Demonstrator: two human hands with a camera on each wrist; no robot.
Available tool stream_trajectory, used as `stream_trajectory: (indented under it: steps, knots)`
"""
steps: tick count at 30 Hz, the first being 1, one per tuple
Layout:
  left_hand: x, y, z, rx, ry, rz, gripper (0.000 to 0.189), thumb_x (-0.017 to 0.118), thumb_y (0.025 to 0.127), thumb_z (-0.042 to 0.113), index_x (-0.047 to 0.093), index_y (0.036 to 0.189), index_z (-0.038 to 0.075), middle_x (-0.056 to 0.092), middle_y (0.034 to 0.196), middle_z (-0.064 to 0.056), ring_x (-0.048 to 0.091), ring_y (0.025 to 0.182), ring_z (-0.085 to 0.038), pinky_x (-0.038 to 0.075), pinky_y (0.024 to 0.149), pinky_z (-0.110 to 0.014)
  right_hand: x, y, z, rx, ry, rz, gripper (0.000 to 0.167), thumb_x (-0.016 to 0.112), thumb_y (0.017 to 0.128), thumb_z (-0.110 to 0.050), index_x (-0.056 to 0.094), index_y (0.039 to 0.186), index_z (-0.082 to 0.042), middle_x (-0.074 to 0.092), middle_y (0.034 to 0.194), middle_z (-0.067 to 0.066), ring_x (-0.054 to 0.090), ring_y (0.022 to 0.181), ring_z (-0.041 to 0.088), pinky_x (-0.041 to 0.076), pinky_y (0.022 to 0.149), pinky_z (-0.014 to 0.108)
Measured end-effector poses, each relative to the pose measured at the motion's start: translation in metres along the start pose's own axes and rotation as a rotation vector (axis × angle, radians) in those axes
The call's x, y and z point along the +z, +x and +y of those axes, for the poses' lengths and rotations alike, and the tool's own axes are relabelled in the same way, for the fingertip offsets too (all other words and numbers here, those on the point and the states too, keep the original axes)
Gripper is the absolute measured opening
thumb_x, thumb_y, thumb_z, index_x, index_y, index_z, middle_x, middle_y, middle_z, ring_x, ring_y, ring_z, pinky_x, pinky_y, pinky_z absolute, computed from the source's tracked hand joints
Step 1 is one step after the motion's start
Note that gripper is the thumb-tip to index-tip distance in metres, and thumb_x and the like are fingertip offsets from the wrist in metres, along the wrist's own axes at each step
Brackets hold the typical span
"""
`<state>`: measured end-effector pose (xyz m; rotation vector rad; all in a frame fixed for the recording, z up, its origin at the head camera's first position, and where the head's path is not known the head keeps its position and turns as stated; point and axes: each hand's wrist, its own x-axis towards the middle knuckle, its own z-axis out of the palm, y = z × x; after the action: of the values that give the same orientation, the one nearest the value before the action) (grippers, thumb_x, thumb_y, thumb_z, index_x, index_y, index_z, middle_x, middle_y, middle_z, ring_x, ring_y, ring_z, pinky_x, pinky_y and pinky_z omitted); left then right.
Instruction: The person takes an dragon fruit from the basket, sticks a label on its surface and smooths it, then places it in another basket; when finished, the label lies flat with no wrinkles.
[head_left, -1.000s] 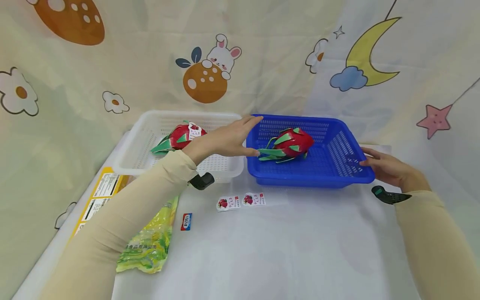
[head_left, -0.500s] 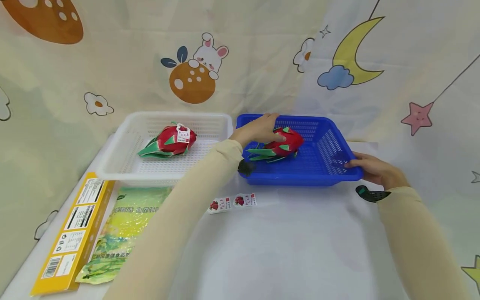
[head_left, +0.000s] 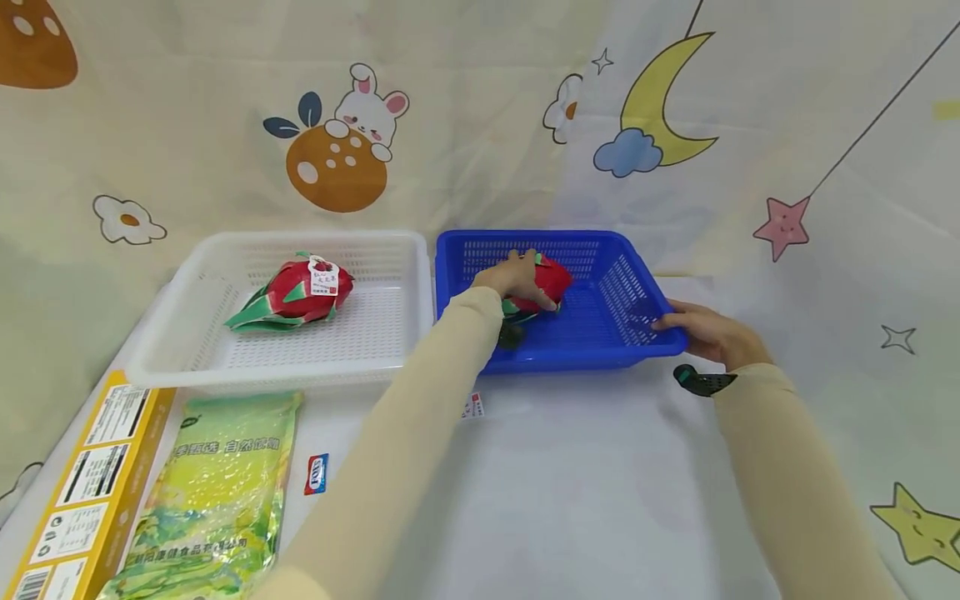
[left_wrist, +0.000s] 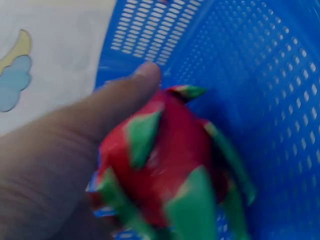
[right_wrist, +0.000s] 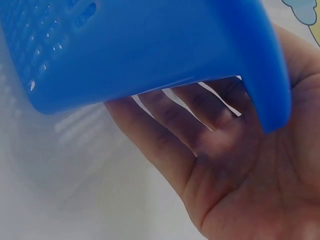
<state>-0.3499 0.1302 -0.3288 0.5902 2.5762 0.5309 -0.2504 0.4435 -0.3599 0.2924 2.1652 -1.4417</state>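
Left hand on the dragon fruit, right hand steadying the basket

Your left hand (head_left: 517, 281) straddles the dragon fruit (head_left: 553, 279) in the blue basket (head_left: 570, 360), thumb and fingers around it; blur and cover hide how firm the hold is. The fruit sits toward nine o'clock on the basket floor. Your right hand (head_left: 708, 332) holds the rim near four o'clock, thumb above and fingers beneath.

The step in hand looks like taking hold of this fruit. At nine o'clock of the blue basket, the white basket (head_left: 262, 379) has a second dragon fruit (head_left: 296, 296) bearing a white label (head_left: 324, 277); a loose sticker (head_left: 475, 406) lies at seven o'clock, partly hidden. The next move probably calls for a snug grip, sparing the green leaves.
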Motion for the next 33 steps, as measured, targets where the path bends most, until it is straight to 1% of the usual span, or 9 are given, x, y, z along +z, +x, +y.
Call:
stream_trajectory:
  steps: [3, 8, 14, 18, 22, 25, 28, 30, 33]
  knots:
    - [0.007, 0.000, -0.009, -0.034, -0.030, 0.065, 0.108, 0.077, 0.079, 0.044, 0.004, 0.155, 0.019, 0.009, 0.160, -0.015, 0.024, 0.145, -0.040, 0.038, 0.110, -0.054, 0.008, 0.005, -0.006, 0.005, 0.006, -0.021, 0.082, 0.053, 0.098, -0.022, -0.004, 0.156, -0.016, 0.024, 0.155, 0.025, 0.063, 0.103, 0.012, 0.052, 0.096, 0.031]
    - [0.012, -0.002, -0.021, -0.033, -0.059, 0.192, 0.098, 0.079, 0.080, 0.024, 0.013, 0.152, 0.019, 0.010, 0.159, -0.016, 0.042, 0.132, -0.040, 0.047, 0.102, -0.048, 0.016, 0.010, -0.011, -0.004, 0.005, -0.044, 0.082, 0.053, 0.097, -0.022, -0.003, 0.156, -0.013, 0.023, 0.155, 0.026, 0.062, 0.105, 0.013, 0.053, 0.096, 0.031]
    - [0.004, -0.012, -0.026, -0.024, -0.101, 0.232, 0.094, 0.079, 0.079, 0.018, 0.018, 0.151, 0.021, 0.012, 0.160, -0.015, 0.054, 0.117, -0.036, 0.053, 0.093, -0.044, 0.019, 0.013, -0.019, -0.035, -0.039, -0.059, 0.082, 0.054, 0.097, -0.023, -0.003, 0.156, -0.013, 0.024, 0.155, 0.027, 0.062, 0.106, 0.015, 0.051, 0.099, 0.036]
    - [-0.008, -0.020, -0.018, 0.050, -0.115, 0.251, 0.094, 0.081, 0.076, 0.018, 0.023, 0.150, 0.021, 0.022, 0.156, -0.012, 0.054, 0.115, -0.031, 0.054, 0.090, -0.042, 0.019, 0.012, -0.025, -0.041, -0.067, -0.058, 0.083, 0.054, 0.097, -0.024, -0.004, 0.156, -0.013, 0.023, 0.155, 0.027, 0.062, 0.108, 0.016, 0.048, 0.103, 0.040]
    - [-0.023, -0.034, -0.001, 0.168, -0.113, 0.304, 0.091, 0.083, 0.073, 0.021, 0.029, 0.146, 0.023, 0.035, 0.145, -0.006, 0.052, 0.117, -0.024, 0.055, 0.087, -0.037, 0.017, 0.009, -0.028, -0.023, -0.069, -0.047, 0.086, 0.056, 0.097, -0.026, -0.005, 0.156, -0.013, 0.022, 0.155, 0.026, 0.061, 0.109, 0.016, 0.044, 0.105, 0.042]
    - [-0.035, -0.057, 0.011, 0.252, -0.108, 0.324, 0.090, 0.084, 0.071, 0.023, 0.031, 0.145, 0.022, 0.039, 0.140, -0.004, 0.050, 0.119, -0.020, 0.055, 0.087, -0.032, 0.016, 0.008, -0.025, -0.017, -0.089, -0.045, 0.087, 0.055, 0.097, -0.028, -0.007, 0.155, -0.012, 0.021, 0.155, 0.027, 0.060, 0.108, 0.016, 0.045, 0.105, 0.041]
    - [-0.038, -0.091, 0.015, 0.334, -0.069, 0.324, 0.092, 0.085, 0.070, 0.026, 0.031, 0.144, 0.021, 0.040, 0.139, -0.005, 0.050, 0.120, -0.018, 0.055, 0.086, -0.029, 0.016, 0.007, -0.016, -0.012, -0.103, -0.039, 0.087, 0.054, 0.098, -0.031, -0.009, 0.155, -0.012, 0.019, 0.155, 0.028, 0.059, 0.108, 0.015, 0.044, 0.106, 0.042]
    - [-0.034, -0.120, 0.012, 0.376, -0.051, 0.314, 0.091, 0.086, 0.069, 0.026, 0.034, 0.143, 0.021, 0.041, 0.138, -0.005, 0.051, 0.120, -0.019, 0.056, 0.087, -0.029, 0.016, 0.005, -0.007, -0.011, -0.106, -0.039, 0.088, 0.053, 0.098, -0.034, -0.011, 0.154, -0.013, 0.017, 0.156, 0.028, 0.059, 0.108, 0.014, 0.041, 0.107, 0.045]
    - [-0.017, -0.166, -0.003, 0.419, -0.023, 0.293, 0.089, 0.087, 0.068, 0.026, 0.037, 0.142, 0.021, 0.043, 0.137, -0.004, 0.053, 0.119, -0.021, 0.056, 0.087, -0.031, 0.014, 0.001, 0.006, -0.012, -0.111, -0.042, 0.088, 0.052, 0.098, -0.036, -0.012, 0.154, -0.012, 0.016, 0.156, 0.028, 0.059, 0.110, 0.014, 0.036, 0.109, 0.048]
